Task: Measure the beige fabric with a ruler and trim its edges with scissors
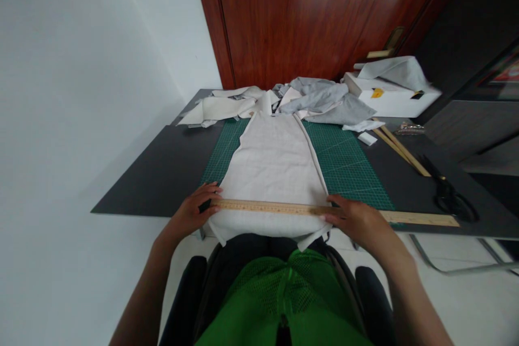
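Observation:
A long wooden ruler lies crosswise over the near part of a pale piece of cloth. My left hand is closed on the ruler's left end, with fingertips at the cloth's left edge. Farther along, my right hand grips the ruler by the cloth's right edge, fingers above it and thumb below. The ruler runs on under this hand to the right. The cloth's near edge hangs over the table front. Beneath the cloth is a green cutting mat.
Crumpled cloth pieces are heaped at the back of the dark table. A white box stands back right. Wooden sticks, black scissors and a small white block lie on the right. A white wall borders the left.

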Demonstrator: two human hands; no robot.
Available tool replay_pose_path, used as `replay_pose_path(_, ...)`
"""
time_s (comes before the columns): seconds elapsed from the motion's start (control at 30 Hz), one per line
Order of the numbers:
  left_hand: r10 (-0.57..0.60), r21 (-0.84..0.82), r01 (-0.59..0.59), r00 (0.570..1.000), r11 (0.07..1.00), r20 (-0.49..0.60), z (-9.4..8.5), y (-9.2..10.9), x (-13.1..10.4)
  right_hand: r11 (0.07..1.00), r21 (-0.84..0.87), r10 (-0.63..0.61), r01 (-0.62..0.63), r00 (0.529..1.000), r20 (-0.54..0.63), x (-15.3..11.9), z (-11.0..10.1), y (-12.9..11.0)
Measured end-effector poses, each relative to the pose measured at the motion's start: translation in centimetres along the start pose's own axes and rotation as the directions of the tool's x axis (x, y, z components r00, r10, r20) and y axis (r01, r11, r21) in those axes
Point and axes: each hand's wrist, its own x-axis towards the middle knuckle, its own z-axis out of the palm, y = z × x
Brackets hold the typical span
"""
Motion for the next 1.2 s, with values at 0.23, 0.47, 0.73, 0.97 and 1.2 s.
replay_pose_path(0.23, -0.017, 0.035, 0.017, 1.0, 0.999, -0.001, -0.4, -0.5, -1.6, 0.997, -0.049, 0.063, -0.065, 0.997, -0.034, 0.0, 1.0, 0.5)
replay_pose_path(0.47, -0.032, 0.043, 0.032, 0.999, 0.999, 0.015, -0.4, -0.6, -1.7, 0.996, -0.064, 0.058, -0.059, 0.998, -0.021, -2.3, 1.4, 1.8)
replay_pose_path(0.73, -0.114, 0.101, 0.112, 0.993, 0.988, 0.011, -0.2, -0.2, -0.7, 0.992, 0.119, -0.047, 0.049, 0.999, -0.021, 0.8, 1.9, 1.5)
replay_pose_path(0.97, -0.245, 0.229, 0.241, 0.969, 0.943, -0.014, 0.8, -0.2, 3.6, 0.976, 0.2, -0.066, 0.083, 0.994, -0.089, 5.4, 1.8, 3.4)
replay_pose_path(1.2, -0.309, 0.366, 0.303, 0.95, 0.88, -0.044, 0.6, 0.6, 9.8, 0.977, 0.18, -0.07, 0.114, 0.969, -0.235, 10.6, 1.5, 4.1)
